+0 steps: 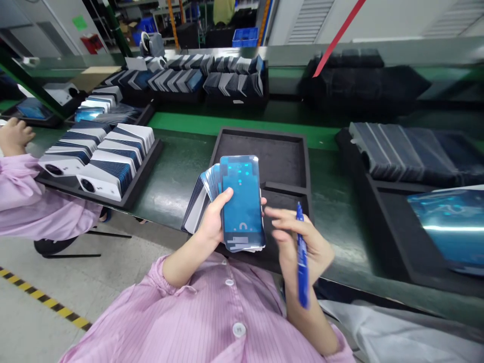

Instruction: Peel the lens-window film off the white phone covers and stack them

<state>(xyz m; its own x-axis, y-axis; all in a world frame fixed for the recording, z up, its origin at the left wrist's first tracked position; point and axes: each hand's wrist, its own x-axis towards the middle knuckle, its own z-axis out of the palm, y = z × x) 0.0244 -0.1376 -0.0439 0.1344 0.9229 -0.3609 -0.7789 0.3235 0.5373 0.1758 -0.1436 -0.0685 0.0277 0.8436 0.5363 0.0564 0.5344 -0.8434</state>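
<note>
My left hand (214, 222) is closed round a fanned stack of phone back panels (230, 201). The top panel shows its blue film, and my thumb lies across its left edge. My right hand (302, 247) hovers just right of the stack. A blue pen (301, 257) is tucked between its fingers, tip pointing up, and the fingertips reach toward the panel's right edge. Both hands are held above the near edge of an empty black foam tray (264, 151).
Black trays of stacked white-and-blue panels (102, 156) sit on the green bench to the left. More filled trays (212, 80) line the back. A tray of dark sleeved parts (412, 151) lies right. Another person's sleeve (34, 201) and hand (13, 136) are at far left.
</note>
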